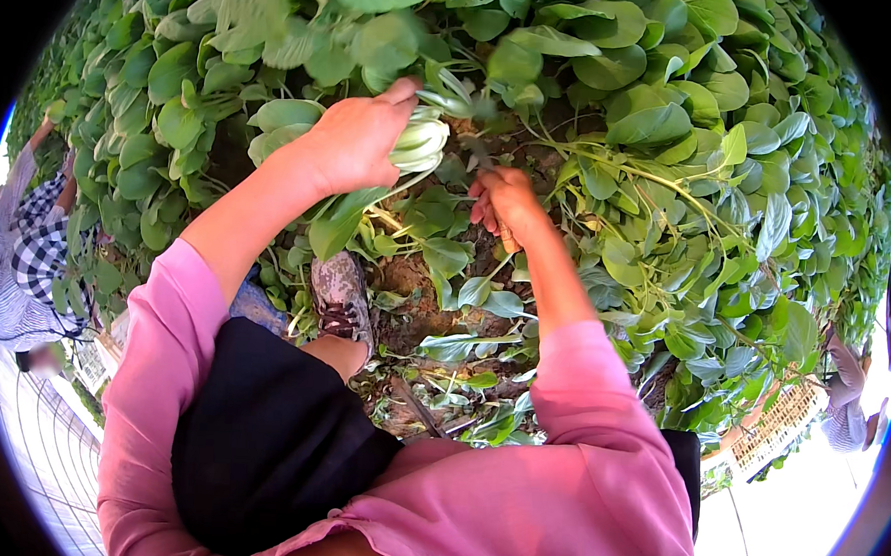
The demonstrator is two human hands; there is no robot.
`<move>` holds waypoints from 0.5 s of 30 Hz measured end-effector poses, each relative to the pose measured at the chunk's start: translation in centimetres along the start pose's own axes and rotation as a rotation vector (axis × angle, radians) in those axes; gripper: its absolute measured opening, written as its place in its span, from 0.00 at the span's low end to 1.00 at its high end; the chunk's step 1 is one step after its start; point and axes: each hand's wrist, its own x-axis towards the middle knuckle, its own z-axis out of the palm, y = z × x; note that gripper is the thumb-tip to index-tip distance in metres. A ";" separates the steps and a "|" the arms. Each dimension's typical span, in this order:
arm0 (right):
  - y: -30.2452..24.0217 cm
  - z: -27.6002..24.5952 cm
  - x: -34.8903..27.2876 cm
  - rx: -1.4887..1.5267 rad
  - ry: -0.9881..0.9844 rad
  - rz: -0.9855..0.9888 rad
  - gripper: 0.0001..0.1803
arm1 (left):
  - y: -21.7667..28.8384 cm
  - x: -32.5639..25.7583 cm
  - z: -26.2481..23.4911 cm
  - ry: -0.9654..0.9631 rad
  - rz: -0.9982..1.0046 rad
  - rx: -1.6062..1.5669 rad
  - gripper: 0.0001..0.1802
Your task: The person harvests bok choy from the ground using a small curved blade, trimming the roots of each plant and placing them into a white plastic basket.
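My left hand (354, 143) is closed around a leafy green, apparently a bok choy (420, 144), whose pale, bulging stem base faces right. Its leaves reach up and away, partly blurred. Just right of it, my right hand (505, 203) grips a small knife (483, 157). The dark blade points up and left toward the cut-looking stem end, a short gap apart from it. A bit of light brown handle shows below my fingers. Loose leaves and stalks lie on the soil beneath both hands.
Dense leafy plants (651, 118) fill the far side and both flanks. My patterned shoe (342, 303) stands on the soil (415, 292) among leaf scraps. A yellow plastic crate (779, 424) sits at right, near another person (846, 395). At far left works a person in checked clothing (41, 250).
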 end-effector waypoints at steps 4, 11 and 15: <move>1.5 -1.5 -2.2 0.404 0.105 -0.311 0.17 | 2.4 -4.5 -0.8 0.032 0.099 -0.181 0.43; -1.7 -0.1 -7.8 0.570 -0.165 -0.478 0.20 | 4.1 -10.9 -1.2 -0.115 0.021 -1.113 0.49; -2.9 0.2 -11.3 0.581 -0.189 -0.539 0.19 | 4.3 -11.4 -1.4 -0.059 0.101 -1.106 0.51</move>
